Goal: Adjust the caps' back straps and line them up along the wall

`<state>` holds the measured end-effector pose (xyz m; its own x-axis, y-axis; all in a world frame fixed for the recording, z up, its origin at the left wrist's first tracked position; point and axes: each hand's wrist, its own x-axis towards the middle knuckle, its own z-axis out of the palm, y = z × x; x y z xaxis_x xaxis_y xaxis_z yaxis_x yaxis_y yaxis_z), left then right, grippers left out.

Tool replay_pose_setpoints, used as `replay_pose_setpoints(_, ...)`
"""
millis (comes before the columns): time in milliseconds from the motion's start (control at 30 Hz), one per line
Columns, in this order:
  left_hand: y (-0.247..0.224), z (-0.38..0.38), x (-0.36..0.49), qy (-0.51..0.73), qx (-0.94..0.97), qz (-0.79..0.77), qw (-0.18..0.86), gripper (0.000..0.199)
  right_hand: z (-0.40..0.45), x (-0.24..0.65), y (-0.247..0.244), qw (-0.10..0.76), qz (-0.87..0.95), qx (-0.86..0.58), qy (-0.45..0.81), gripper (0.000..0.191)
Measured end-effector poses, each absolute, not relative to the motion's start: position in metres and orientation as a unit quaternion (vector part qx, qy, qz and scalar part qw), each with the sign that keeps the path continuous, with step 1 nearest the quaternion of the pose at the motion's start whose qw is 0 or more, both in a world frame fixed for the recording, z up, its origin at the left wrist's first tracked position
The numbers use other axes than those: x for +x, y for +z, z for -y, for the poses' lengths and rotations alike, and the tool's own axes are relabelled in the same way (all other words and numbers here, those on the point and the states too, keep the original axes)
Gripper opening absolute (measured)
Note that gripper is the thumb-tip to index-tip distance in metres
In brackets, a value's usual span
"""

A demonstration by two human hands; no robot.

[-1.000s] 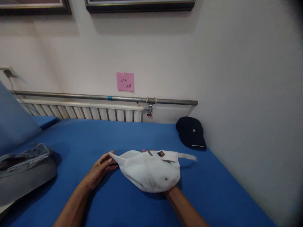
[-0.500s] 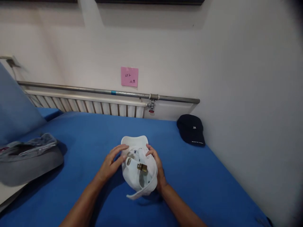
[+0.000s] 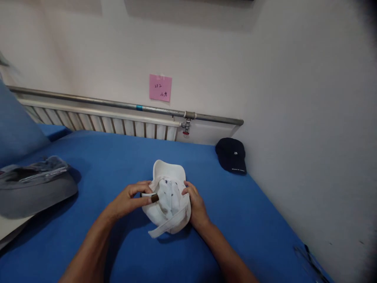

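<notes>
The white cap (image 3: 168, 196) lies upside down near the middle of the blue bed (image 3: 253, 220), its brim pointing toward twelve o'clock and its back strap curling toward six. The left hand (image 3: 129, 200) comes in from nine o'clock, its fingers pinched shut on the small brass buckle (image 3: 154, 198) of the strap; the right hand (image 3: 196, 204) cups the crown from three o'clock, fingers curled closed over the fabric rim.

To handle the strap cleanly, I judge the right hand should keep the crown pinned flat to the bed while the left works only the buckle, pulling along the strap's line (a sideways tug would likely twist the band or crumple the soft crown).

The cap is soft white cloth, a little slumped, showing its inside with some small dark marks on the lining; the loose strap end arcs pale below it.

At two o'clock, well apart and close to the wall, sits a dark navy cap (image 3: 231, 155). At nine o'clock a grey cap (image 3: 35, 188) rests near the bed's edge. Beyond, at twelve, a pink sticky note (image 3: 160, 87) hangs above a metal pipe (image 3: 118, 105) and a white radiator (image 3: 100, 124).
</notes>
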<state>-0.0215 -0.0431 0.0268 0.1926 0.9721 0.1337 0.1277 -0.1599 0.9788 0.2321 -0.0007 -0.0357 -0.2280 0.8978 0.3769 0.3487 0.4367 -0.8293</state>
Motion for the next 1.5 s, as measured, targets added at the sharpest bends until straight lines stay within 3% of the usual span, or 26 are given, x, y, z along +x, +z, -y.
replay_pose_setpoints(200, 0.024, 0.047, -0.036, 0.508, 0.552, -0.416, 0.514, 0.012, -0.007, 0.263, -0.025, 0.41, 0.765, -0.419, 0.266, 0.02)
replay_pose_setpoints(333, 0.021, 0.047, -0.03, 0.489, 0.553, -0.429, 0.521, 0.014, 0.013, 0.26, 0.003, 0.47, 0.752, -0.418, 0.199, 0.017)
replay_pose_setpoints(500, 0.022, 0.045, -0.021, 0.458, 0.526, -0.457, 0.552, 0.02, 0.072, 0.224, 0.04, 0.504, 0.823, -0.226, 0.133, 0.023)
replay_pose_setpoints(600, 0.023, 0.044, -0.017, 0.456, 0.515, -0.47, 0.553, 0.02, 0.096, 0.2, 0.039, 0.424, 0.892, -0.134, 0.085, 0.019)
replay_pose_setpoints(733, 0.023, 0.044, -0.013, 0.435, 0.511, -0.479, 0.566, 0.022, 0.098, 0.191, 0.024, 0.249, 0.935, -0.238, 0.083, 0.017)
replay_pose_setpoints(833, 0.023, 0.044, -0.012, 0.421, 0.514, -0.473, 0.579, 0.023, 0.092, 0.195, 0.016, 0.169, 0.937, -0.288, 0.102, 0.01)
replay_pose_setpoints(933, 0.022, 0.044, -0.013, 0.419, 0.516, -0.47, 0.58, 0.022, 0.088, 0.199, 0.014, 0.147, 0.942, -0.264, 0.149, 0.01)
replay_pose_setpoints(1000, 0.022, 0.044, -0.015, 0.429, 0.511, -0.469, 0.578, 0.021, 0.086, 0.201, 0.016, 0.183, 0.922, -0.259, 0.224, 0.009)
replay_pose_setpoints(1133, 0.021, 0.046, -0.021, 0.453, 0.48, -0.457, 0.596, 0.02, 0.074, 0.209, 0.026, 0.31, 0.74, -0.32, 0.503, 0.012)
replay_pose_setpoints(1233, 0.021, 0.048, -0.024, 0.469, 0.463, -0.434, 0.614, 0.019, 0.065, 0.214, 0.032, 0.36, 0.572, -0.304, 0.671, 0.016)
replay_pose_setpoints(1500, 0.021, 0.049, -0.016, 0.492, 0.452, -0.358, 0.652, 0.014, 0.056, 0.207, 0.02, 0.376, 0.413, -0.278, 0.782, 0.022)
